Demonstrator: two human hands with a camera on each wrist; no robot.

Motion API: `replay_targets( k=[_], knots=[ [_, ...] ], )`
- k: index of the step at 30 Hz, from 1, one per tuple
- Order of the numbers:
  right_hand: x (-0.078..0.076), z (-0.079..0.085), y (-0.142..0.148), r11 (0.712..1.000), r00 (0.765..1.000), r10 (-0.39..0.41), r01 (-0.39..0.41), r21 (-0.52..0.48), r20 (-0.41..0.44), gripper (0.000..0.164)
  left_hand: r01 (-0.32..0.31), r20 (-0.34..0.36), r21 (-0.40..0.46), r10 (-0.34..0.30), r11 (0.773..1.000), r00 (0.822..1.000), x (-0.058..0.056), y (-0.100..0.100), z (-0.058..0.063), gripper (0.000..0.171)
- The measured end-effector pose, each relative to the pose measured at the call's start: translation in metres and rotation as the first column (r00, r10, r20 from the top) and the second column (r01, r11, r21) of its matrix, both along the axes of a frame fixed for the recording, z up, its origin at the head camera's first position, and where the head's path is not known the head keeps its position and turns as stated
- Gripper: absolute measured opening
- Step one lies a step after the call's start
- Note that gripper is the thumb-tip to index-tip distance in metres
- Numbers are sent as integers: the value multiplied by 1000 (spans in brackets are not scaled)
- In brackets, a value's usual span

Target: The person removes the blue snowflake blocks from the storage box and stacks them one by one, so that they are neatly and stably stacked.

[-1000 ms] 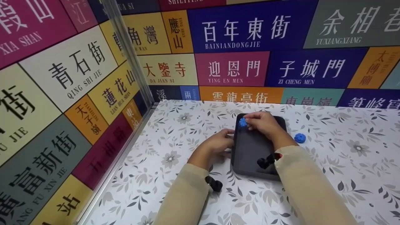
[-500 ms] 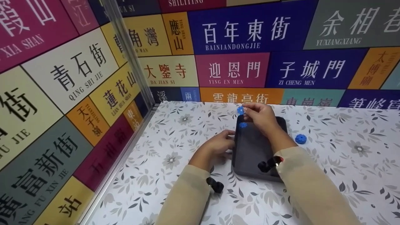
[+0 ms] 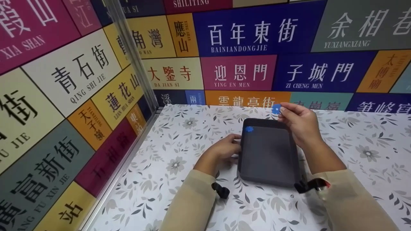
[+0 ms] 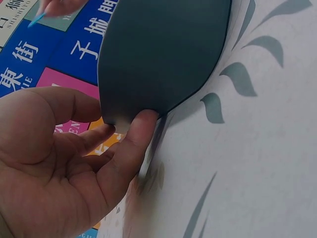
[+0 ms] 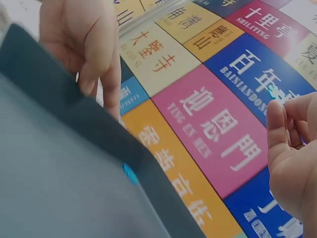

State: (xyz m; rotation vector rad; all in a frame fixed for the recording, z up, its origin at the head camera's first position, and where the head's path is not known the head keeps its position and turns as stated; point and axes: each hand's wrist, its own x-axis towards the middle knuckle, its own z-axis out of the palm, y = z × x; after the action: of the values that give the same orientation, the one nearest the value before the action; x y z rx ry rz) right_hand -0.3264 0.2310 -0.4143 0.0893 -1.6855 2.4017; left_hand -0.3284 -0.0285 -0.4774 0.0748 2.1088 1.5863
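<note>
My left hand (image 3: 226, 148) holds the left side of a dark grey rectangular tray (image 3: 268, 157). In the left wrist view the thumb and fingers of that hand (image 4: 64, 166) pinch the tray's edge (image 4: 161, 59). A flat blue notched disc, like a snowflake building piece (image 3: 249, 129), lies in the tray's far left corner. Just beyond the far right corner, my right hand (image 3: 303, 126) pinches another blue notched disc (image 3: 276, 109) between thumb and fingers, raised above the table. The right wrist view shows this held disc (image 5: 275, 92) at the fingertips.
The table (image 3: 356, 195) has a white leaf-and-flower cover. Colourful sign-covered panels (image 3: 239, 72) stand along its back and left side, with a metal strip (image 3: 133, 138) at the left edge. Black clips (image 3: 221, 190) sit at both cuffs.
My right hand has moved from the tray's far left corner to the right, carrying a blue disc. One disc stays in the tray. The blue discs right of the tray are hidden now.
</note>
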Motion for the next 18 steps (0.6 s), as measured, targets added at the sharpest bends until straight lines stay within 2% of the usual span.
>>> replay_targets(
  k=[6,11,18],
  knots=[
    [16,-23,49,997,997,-59,57,55,48,20,13,-15,-10,-13,1000,1000,-1,0,0,58],
    [22,-40,87,992,983,-108,95,86,150,22,17,-19,-7,-17,1000,1000,-1,0,-1,59],
    [20,-64,119,995,961,-84,68,69,264,17,-3,-7,-3,3,1000,1000,0,1,-2,60]
  ],
)
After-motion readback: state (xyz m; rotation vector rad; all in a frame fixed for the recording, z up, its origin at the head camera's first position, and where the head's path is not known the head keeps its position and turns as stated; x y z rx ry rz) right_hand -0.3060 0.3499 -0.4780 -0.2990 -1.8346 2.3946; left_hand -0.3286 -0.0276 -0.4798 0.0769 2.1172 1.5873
